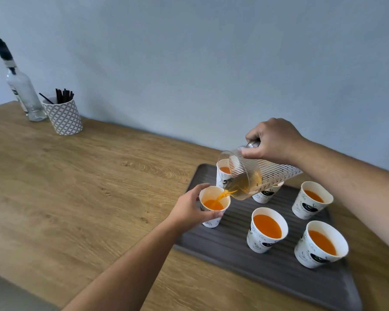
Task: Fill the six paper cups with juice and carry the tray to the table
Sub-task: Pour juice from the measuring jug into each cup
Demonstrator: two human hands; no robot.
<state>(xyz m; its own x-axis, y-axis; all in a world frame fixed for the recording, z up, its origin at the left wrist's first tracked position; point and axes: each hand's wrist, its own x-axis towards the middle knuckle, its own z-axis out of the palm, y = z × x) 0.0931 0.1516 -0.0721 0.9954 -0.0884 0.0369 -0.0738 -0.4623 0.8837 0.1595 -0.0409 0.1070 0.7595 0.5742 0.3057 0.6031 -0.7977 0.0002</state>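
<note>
Wooden counter (76, 187) runs along a pale wall, left to right.

Grey ribbed tray (267, 277) lies flat on the right end of the counter and has not been lifted.

Clear ribbed jug (256, 173) is tipped steeply left over the tray's far-left part. Only a shallow pool of juice is left at its low lip. A thin orange stream (219, 196) falls from it.

Glass bottle (25, 95) with a dark pourer stands far left. Just beside it is a patterned holder (63, 115) of dark sticks. Both are well apart from the tray.

Right hand (272, 140): fingers curled round the jug's handle, thumb laid against the jug wall.

Left hand (189, 209): fingers and thumb wrapped round the filling cup (213, 205) at the tray's left edge. Cannot tell whether its base rests on the tray or is slightly raised.

Cups, six in all:
- Filling cup is taking the stream, and its level sits well below the rim.
- Far-left cup (224, 171) shows juice.
- Far-right cup (311, 199) shows juice.
- Near-middle cup (266, 230) is the fullest-looking.
- Near-right cup (321, 243) shows juice.
- Middle far cup (264, 195) sits behind the jug, contents hidden.

Judgement: pouring is near its end. Four cups are done and a fifth is under way. The hidden cup needs checking, and the jug may run short. Setting the jug down and carrying the tray to the table are both still to do.
</note>
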